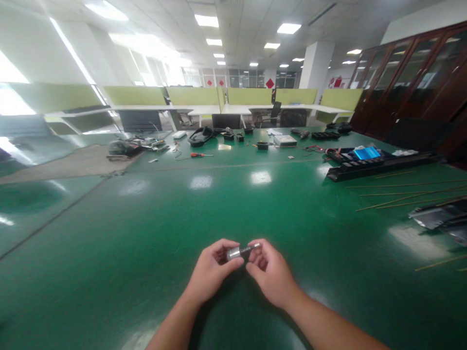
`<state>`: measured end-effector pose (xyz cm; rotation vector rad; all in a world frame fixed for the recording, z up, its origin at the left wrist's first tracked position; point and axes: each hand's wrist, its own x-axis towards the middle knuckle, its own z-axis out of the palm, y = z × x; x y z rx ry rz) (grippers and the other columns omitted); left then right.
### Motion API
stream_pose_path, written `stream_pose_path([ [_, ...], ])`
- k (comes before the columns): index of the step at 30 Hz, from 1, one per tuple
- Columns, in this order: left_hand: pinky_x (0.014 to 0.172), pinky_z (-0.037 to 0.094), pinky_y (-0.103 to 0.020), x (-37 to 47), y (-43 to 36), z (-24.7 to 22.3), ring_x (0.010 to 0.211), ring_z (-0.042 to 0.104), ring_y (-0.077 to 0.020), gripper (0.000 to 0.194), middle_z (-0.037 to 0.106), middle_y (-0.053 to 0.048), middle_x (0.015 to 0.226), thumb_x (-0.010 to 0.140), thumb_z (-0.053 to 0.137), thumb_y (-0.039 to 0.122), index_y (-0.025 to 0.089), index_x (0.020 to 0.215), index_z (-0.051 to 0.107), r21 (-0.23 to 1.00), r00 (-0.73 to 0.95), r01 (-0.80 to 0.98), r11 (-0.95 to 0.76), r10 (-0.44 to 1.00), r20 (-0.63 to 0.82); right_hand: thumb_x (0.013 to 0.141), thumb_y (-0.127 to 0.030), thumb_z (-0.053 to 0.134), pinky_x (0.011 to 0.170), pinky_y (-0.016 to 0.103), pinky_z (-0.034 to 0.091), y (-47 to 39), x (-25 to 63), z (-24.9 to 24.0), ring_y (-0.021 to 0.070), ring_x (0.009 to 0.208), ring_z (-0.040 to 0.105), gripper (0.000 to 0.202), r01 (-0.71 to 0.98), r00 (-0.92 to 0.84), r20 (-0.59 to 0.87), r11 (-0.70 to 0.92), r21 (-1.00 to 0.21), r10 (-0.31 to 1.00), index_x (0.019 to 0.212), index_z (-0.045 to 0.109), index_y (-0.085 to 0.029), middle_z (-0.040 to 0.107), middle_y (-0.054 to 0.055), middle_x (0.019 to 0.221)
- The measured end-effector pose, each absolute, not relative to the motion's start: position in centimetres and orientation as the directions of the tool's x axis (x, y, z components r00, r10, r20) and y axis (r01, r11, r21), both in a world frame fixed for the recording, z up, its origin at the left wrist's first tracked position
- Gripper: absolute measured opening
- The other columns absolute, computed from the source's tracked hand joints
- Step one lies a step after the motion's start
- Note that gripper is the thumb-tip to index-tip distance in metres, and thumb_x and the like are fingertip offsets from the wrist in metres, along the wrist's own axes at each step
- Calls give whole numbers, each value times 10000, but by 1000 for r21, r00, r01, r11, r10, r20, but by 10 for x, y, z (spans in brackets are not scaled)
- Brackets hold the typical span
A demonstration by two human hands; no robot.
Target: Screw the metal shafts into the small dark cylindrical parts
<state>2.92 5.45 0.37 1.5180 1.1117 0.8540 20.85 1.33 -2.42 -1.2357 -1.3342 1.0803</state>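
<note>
My left hand [213, 267] is closed around the silver cylinder of a small metal part [233, 253], thumb along its near side. A thinner, dark, ridged shaft sticks out of the cylinder to the right and ends in a bright tip. Beside that tip, my right hand [272, 272] has loosely curled fingers, its thumb held apart from the index finger. The tip overlaps the right index finger and appears to touch it. Both hands are just above the green tabletop [233, 209]. What lies inside the left palm is hidden.
A red screwdriver [197, 155] lies farther back. Behind it are black plastic parts [200, 136] and a white box [285, 140]. To the right are a long black rail [365, 167], thin yellowish rods [408, 194] and dark shiny parts [441, 216]. Cluttered parts [127, 147] lie at the left back.
</note>
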Motion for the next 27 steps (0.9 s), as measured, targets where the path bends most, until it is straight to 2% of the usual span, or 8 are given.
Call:
stream_pose_path([
  [2,773,498,-306,30,53,6,841,655,-226,348,723,-61,903,720,789,378,159,974,695,975,331,216,-50,943,-25,777,-129,624,630,259,463,13,209,-24,154,677,574,291,94,10,74,73,-993,997,1060,604,-196,595,-11,769],
  [6,778,489,-301,31,52,10,845,650,-227,326,729,-66,912,746,768,381,156,977,716,970,354,231,-75,935,-12,766,-133,639,642,261,470,13,209,-25,162,695,590,342,59,25,52,51,-997,998,1101,610,-196,616,-3,792],
  [16,800,482,-318,31,50,10,871,654,-237,306,731,-65,939,780,749,376,168,1003,720,932,401,327,-157,916,13,813,-208,655,623,258,466,13,209,-16,175,691,635,132,151,-29,51,55,-987,998,936,696,-185,708,29,816],
  [27,818,492,-322,31,48,11,886,663,-236,267,729,-64,954,798,735,346,177,1005,716,921,397,338,-193,917,47,825,-224,655,660,268,471,13,212,-13,186,717,645,94,174,-36,55,60,-983,998,893,712,-192,722,28,820],
])
